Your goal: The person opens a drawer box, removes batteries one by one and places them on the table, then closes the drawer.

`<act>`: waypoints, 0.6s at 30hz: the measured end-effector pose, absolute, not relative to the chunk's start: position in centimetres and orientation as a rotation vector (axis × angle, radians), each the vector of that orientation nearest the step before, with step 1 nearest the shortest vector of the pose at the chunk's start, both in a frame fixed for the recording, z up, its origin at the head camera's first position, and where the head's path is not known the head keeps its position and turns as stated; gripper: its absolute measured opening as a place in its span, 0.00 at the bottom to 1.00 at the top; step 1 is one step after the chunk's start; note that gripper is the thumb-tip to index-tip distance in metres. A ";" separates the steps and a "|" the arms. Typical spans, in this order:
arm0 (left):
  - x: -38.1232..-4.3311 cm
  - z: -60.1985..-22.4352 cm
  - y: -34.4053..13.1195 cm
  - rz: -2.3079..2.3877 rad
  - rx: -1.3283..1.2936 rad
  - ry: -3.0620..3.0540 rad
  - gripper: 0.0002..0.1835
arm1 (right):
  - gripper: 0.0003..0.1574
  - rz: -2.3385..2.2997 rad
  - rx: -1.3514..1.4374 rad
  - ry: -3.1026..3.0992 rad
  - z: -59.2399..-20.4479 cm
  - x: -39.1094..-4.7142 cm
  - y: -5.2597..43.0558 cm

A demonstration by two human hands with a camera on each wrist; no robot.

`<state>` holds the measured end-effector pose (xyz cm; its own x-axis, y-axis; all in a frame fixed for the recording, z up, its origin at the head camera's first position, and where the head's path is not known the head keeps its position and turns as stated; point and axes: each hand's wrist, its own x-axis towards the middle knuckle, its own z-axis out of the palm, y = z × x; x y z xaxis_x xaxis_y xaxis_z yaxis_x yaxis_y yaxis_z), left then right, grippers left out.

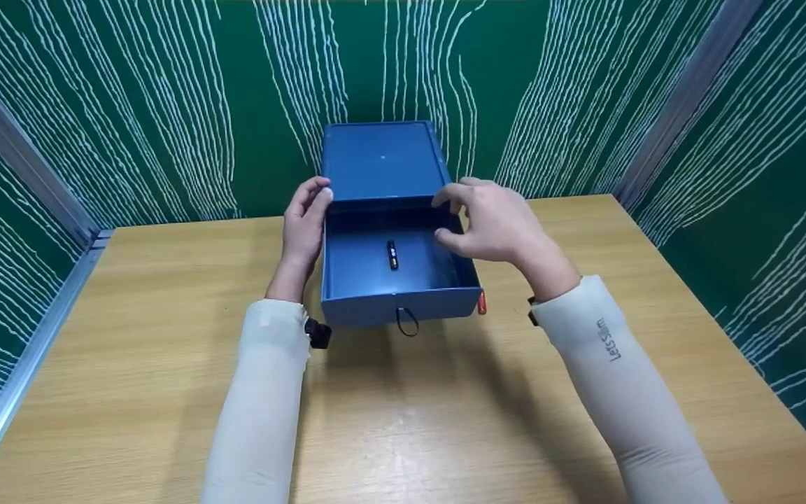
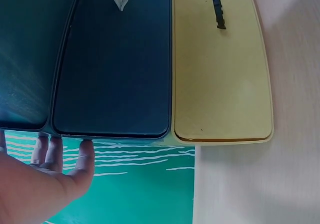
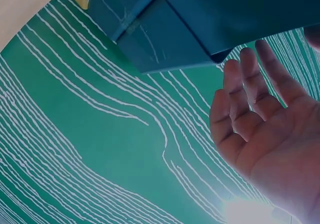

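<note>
Left grip [image 1: 305, 220] now, fingers relaxed, rests against the dark-blue plastic drawer cabinet [image 1: 383, 161]; right grip [image 1: 490, 220], loosely parted and holding nothing, is over the right side of the pulled-out blue plastic drawer [image 1: 399, 308]. Inside lies a small black, gold-ended cylinder [image 1: 392, 255]; a red cylinder [image 1: 482, 303] peeks past its right front corner.

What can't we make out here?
Head: lettering on the black battery, too small.
Head: rear of the open drawer, hidden under the cabinet top.
Left wrist: inside the middle drawer and yellow drawer, behind closed fronts.
Right wrist: thumb of the right hand, mostly cut off by the right edge.
</note>
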<state>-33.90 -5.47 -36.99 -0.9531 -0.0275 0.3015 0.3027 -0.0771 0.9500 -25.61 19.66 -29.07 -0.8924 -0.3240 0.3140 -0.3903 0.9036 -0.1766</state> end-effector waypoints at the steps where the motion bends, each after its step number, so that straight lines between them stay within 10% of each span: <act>1: -33.8 -36.9 -5.5 -2.136 -0.296 -1.969 0.15 | 0.23 0.343 0.538 -2.788 -29.1 -25.6 19.5; 18: -33.9 -37.0 -5.4 -2.113 -0.291 -1.983 0.14 | 0.22 0.418 0.694 -2.771 -30.0 -26.5 17.5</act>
<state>-33.89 -5.41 -37.00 -0.9542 -0.0308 0.2977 0.2990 -0.0584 0.9525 -26.47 17.48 -29.97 -0.8540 -0.4174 0.3106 -0.4904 0.8451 -0.2129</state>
